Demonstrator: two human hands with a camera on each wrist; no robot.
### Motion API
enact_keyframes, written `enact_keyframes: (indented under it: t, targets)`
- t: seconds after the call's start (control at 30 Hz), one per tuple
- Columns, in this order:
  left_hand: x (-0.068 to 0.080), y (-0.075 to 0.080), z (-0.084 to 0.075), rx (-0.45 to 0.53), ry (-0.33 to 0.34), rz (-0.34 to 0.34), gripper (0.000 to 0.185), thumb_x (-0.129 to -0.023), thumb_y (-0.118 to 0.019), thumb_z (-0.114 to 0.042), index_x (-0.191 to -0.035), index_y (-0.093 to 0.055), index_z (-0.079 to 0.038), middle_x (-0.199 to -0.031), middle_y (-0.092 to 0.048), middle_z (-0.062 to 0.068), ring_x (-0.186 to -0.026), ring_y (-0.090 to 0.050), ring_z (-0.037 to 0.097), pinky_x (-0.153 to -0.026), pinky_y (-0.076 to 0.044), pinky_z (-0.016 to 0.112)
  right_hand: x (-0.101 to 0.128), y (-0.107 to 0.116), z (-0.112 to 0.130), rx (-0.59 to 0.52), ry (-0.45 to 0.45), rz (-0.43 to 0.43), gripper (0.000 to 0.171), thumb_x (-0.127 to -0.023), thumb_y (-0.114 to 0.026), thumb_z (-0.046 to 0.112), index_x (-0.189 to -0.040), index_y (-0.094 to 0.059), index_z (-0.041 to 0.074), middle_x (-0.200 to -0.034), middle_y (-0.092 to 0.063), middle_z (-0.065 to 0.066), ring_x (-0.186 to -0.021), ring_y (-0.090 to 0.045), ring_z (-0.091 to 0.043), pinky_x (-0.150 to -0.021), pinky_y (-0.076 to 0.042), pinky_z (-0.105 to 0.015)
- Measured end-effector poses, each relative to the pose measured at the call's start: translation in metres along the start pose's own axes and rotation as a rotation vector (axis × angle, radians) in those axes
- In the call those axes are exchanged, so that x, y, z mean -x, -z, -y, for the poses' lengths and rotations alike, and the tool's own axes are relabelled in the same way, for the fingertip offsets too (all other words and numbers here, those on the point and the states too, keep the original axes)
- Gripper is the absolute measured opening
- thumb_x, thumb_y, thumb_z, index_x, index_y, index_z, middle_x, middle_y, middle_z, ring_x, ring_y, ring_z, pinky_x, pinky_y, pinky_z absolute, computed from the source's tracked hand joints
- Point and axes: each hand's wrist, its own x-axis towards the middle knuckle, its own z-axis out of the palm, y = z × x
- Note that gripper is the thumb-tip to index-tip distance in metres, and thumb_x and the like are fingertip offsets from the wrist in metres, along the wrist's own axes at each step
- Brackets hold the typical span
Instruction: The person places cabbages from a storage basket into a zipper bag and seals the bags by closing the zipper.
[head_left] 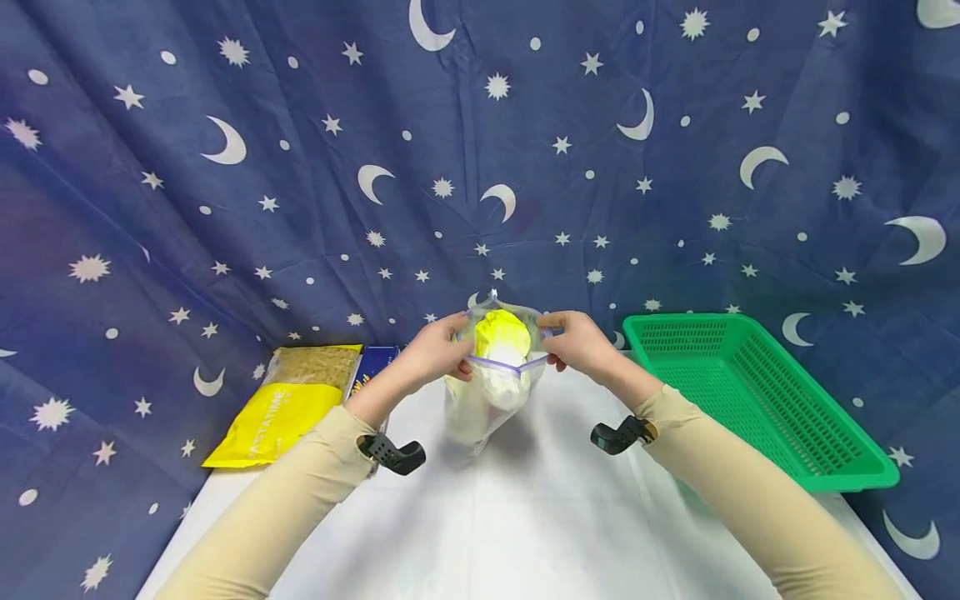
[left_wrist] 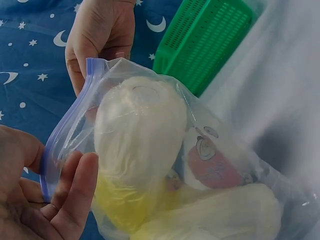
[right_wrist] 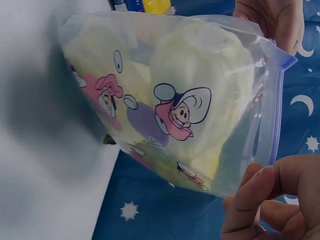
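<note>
A clear zip-lock bag [head_left: 472, 417] with a purple zip strip stands over the white table, its mouth spread. At the left side of the mouth, my left hand [head_left: 442, 350] pinches the rim between thumb and fingers. My right hand [head_left: 577, 337] grips the opposite side of the rim. Inside are pale heads of napa cabbage; a yellow leafy end of cabbage [head_left: 501, 332] shows through the opening. The left wrist view shows the white base of one cabbage [left_wrist: 140, 125] near the zip. Cartoon figures [right_wrist: 182, 112] are printed on the bag's side in the right wrist view.
On the left of the table [head_left: 465, 533] lies a yellow pasta packet [head_left: 288, 417], with a blue box [head_left: 375, 362] beside it. A green plastic basket [head_left: 862, 475] sits at the right. Behind hangs a blue curtain [head_left: 450, 108] with moons and stars.
</note>
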Motion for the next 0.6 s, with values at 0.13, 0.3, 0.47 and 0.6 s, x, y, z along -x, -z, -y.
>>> enact_keyframes:
  t: [0.13, 0.3, 0.47, 0.6]
  targets:
    - [0.000, 0.003, -0.005, -0.006, 0.007, 0.009, 0.066, -0.098, -0.049, -0.004, -0.159, -0.026, 0.004, -0.132, -0.055, 0.024, -0.065, -0.063, 0.015, -0.073, -0.063, 0.037, -0.002, 0.005, 0.006, 0.005, -0.004, 0.012, 0.057, -0.092, -0.056, -0.001, -0.148, -0.050, -0.004, -0.127, -0.063, -0.023, -0.061, -0.057, -0.019, -0.055, -0.051, -0.026]
    - [0.001, 0.006, -0.011, 0.012, 0.030, 0.011, 0.066, -0.098, -0.048, -0.006, -0.160, -0.025, 0.002, -0.091, -0.060, 0.018, -0.067, -0.064, 0.017, -0.080, -0.062, 0.043, -0.003, 0.012, 0.014, 0.020, 0.016, 0.027, 0.056, -0.092, -0.054, -0.003, -0.147, -0.050, -0.005, -0.140, -0.058, -0.021, -0.063, -0.056, -0.020, -0.054, -0.049, -0.026]
    - [0.002, 0.007, -0.019, 0.072, 0.059, 0.016, 0.067, -0.099, -0.050, -0.006, -0.161, -0.025, 0.000, -0.090, -0.058, 0.016, -0.065, -0.065, 0.017, -0.081, -0.062, 0.041, -0.002, 0.018, 0.025, 0.068, 0.004, 0.028, 0.056, -0.092, -0.052, -0.001, -0.148, -0.049, -0.005, -0.139, -0.058, -0.022, -0.062, -0.054, -0.019, -0.052, -0.047, -0.026]
    - [0.002, 0.004, -0.024, 0.120, 0.072, 0.025, 0.068, -0.099, -0.051, -0.005, -0.161, -0.024, -0.001, -0.091, -0.058, 0.018, -0.063, -0.066, 0.016, -0.079, -0.062, 0.039, -0.002, 0.022, 0.032, 0.084, -0.027, 0.037, 0.060, -0.091, -0.053, 0.002, -0.151, -0.045, -0.005, -0.144, -0.054, -0.022, -0.074, -0.058, -0.024, -0.057, -0.051, -0.028]
